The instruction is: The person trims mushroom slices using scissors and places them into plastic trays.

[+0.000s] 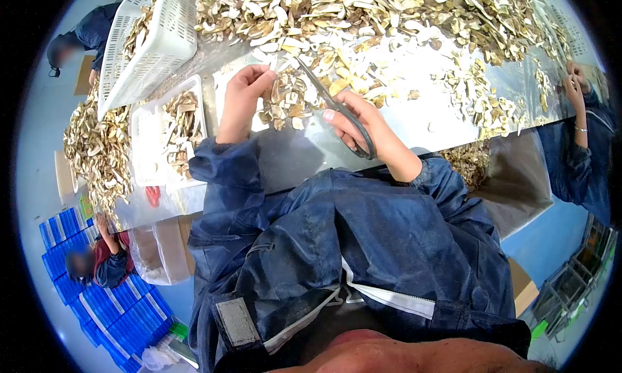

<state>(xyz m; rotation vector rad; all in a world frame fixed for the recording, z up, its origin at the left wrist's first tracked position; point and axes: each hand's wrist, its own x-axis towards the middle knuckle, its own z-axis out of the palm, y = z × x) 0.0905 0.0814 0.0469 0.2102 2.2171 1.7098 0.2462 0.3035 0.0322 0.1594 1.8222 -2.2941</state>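
My right hand (370,128) is closed around the black handles of a pair of scissors (315,81), whose blades point up and left toward the pile. To their left, my left hand (243,99) is pinched, thumb against fingers, just above the table. Whatever lies between those fingertips is too small and washed out by glare to name. Dried mushroom slices (288,94) lie loose between the two hands. Beyond them a large heap of the same sliced mushrooms (311,13) spreads across the metal table (291,154).
At left stand a white perforated basket (152,62) and a white tray (148,146), both with mushroom slices. A red item (152,196) lies near the table edge. Co-workers are at the right (583,133), lower left (107,259) and upper left. A lined box (512,178) stands below the table.
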